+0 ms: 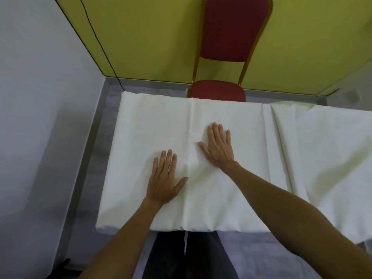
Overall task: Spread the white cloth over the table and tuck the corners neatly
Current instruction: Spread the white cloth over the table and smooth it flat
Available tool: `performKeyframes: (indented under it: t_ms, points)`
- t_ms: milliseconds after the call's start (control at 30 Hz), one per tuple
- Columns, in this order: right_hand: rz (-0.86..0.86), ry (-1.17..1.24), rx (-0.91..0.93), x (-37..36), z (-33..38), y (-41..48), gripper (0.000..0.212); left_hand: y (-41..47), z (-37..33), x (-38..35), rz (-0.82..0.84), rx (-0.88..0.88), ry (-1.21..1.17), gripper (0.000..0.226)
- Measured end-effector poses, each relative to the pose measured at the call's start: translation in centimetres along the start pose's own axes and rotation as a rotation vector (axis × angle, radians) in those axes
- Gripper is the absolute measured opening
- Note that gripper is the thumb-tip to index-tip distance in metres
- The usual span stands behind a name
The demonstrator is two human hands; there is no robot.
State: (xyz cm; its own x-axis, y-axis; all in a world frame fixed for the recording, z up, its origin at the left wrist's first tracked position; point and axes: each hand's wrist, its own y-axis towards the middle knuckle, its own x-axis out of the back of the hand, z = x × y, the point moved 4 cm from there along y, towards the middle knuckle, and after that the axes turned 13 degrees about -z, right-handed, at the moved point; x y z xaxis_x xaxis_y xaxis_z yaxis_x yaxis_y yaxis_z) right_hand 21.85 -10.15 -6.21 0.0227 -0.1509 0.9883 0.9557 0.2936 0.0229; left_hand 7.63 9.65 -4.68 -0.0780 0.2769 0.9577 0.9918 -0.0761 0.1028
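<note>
White cloth (pixel 141 127) lies spread under left hand (pixel 164 178) and right hand (pixel 218 147), both flat-fingered, seemingly flanking a crease (pixel 190 121).

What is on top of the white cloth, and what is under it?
Left hand and right hand rest flat on the cloth, either side of a crease. The table underneath is fully covered and unseen.

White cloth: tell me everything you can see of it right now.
The white cloth looks like plain, soft, off-white fabric, lying flat and hiding what is under it. A straight crease runs down its middle, between the left hand and right hand, which press flat on it, fingers straight. A raised fold runs diagonally on the right. Its near, far and left edges drape over.
</note>
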Motion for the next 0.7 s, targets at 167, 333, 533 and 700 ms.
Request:
performKeyframes:
  t_ms: [167, 333, 533, 700]
  points:
    - [-0.054, 0.015, -0.026, -0.6, -4.6, -2.0, 0.079, -0.1, 1.7, -1.7, 0.007, 0.020, 0.069, 0.079]
    - [-0.061, 0.026, -0.123, 0.3, -8.7, -3.0, 0.081, 0.2, 1.3, -1.2, 0.005, 0.064, 0.100, 0.085]
    - [-0.053, 0.030, -0.141, 0.6, -12.1, -5.4, 0.080, 3.8, -7.6, -3.0, 0.019, -0.053, 0.031, 0.083]
    - [-0.071, 0.057, -0.126, 1.1, -15.2, -6.3, 0.077, 3.3, -9.3, -4.9, 0.016, 0.042, 0.080, 0.083]
